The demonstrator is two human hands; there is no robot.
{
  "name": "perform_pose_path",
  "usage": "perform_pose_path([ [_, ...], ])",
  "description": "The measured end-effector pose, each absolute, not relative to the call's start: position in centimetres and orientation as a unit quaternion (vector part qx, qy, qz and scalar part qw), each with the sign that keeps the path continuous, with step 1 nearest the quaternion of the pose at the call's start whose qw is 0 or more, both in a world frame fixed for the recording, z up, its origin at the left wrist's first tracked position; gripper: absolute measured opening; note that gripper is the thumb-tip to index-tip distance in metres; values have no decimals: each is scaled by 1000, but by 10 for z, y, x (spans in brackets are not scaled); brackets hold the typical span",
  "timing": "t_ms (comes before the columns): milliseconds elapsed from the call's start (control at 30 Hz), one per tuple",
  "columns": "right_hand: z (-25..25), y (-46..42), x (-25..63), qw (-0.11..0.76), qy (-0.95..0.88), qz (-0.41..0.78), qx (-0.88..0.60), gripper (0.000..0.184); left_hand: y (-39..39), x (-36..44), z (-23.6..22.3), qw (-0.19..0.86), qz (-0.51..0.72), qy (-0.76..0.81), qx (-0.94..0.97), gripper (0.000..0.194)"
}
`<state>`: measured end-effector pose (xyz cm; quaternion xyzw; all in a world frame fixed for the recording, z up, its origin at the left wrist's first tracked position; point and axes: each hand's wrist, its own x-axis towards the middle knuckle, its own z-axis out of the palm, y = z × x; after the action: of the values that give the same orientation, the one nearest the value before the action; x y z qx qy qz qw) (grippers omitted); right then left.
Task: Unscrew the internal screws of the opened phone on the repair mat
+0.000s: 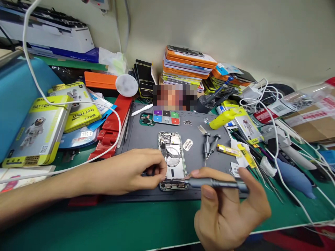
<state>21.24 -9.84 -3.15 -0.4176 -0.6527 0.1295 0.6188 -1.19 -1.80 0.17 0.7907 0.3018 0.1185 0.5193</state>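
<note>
An opened phone housing (173, 164) lies on the dark grey work mat (141, 139), its inner parts and a round coil showing. My right hand (230, 209) grips a grey screwdriver (217, 183), held almost level. The driver's thin tip points left, into the lower end of the housing. At the housing's left edge, my left hand (146, 169) is closed with fingers curled against the lower left side. Something dark shows beneath its fingers, but what they pinch, if anything, is hidden.
Two more screwdrivers (206, 146) lie right of the phone, near a yellow bottle (222, 120) and tweezers (267, 177). A colored parts pad (166, 117) lies behind. Battery boxes (36, 132) and a red clamp-like stand (111, 129) fill the left. A white cable (119, 125) loops there.
</note>
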Motion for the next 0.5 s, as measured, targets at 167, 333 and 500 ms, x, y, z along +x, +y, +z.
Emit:
perform_pose_path([
  [167,-36,-99,216,559,-700,161,-414,74,-19,-10,14,524,100,378,756,30],
  [333,-41,-100,218,511,-745,150,-402,70,-17,-9,12,514,106,371,766,38],
  [500,-42,-102,218,500,-768,133,-377,66,-16,-10,5,517,115,352,772,33],
])
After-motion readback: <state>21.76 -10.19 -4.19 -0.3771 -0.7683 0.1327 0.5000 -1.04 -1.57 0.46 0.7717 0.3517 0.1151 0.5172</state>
